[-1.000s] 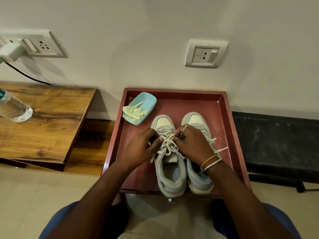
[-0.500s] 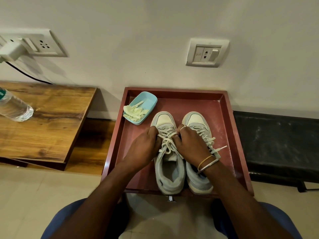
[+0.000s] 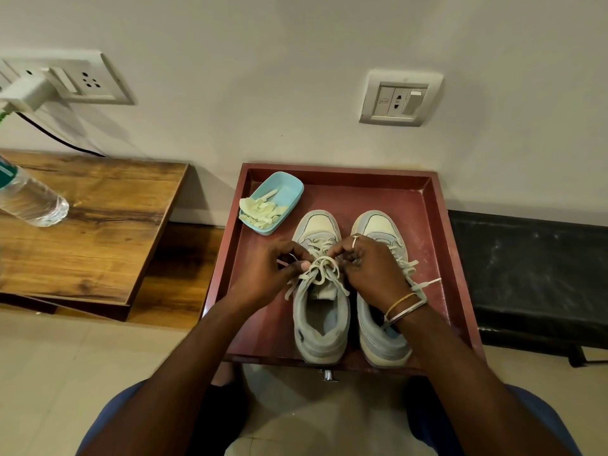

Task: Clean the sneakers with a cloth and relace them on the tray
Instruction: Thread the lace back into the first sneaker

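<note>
Two pale grey sneakers stand side by side on a dark red tray [image 3: 437, 225], toes toward the wall. Over the left sneaker [image 3: 320, 327] both hands work its white lace [image 3: 320, 269], which forms loops above the tongue. My left hand [image 3: 266, 274] pinches one part of the lace on the left. My right hand [image 3: 371, 269], with a ring and bangles, pinches the other part and lies across the right sneaker [image 3: 378, 337]. A yellowish cloth [image 3: 260, 209] lies crumpled in a light blue dish [image 3: 284, 192] at the tray's back left corner.
A wooden table [image 3: 85, 232] stands to the left with a plastic water bottle [image 3: 29, 199] lying on it. A black bench [image 3: 529, 274] runs along the wall on the right. Wall sockets [image 3: 399, 98] sit above, one at left with a plug and cable.
Both hands have drawn slightly apart over the left sneaker, and the lace loops between them show more openly than half a second ago.
</note>
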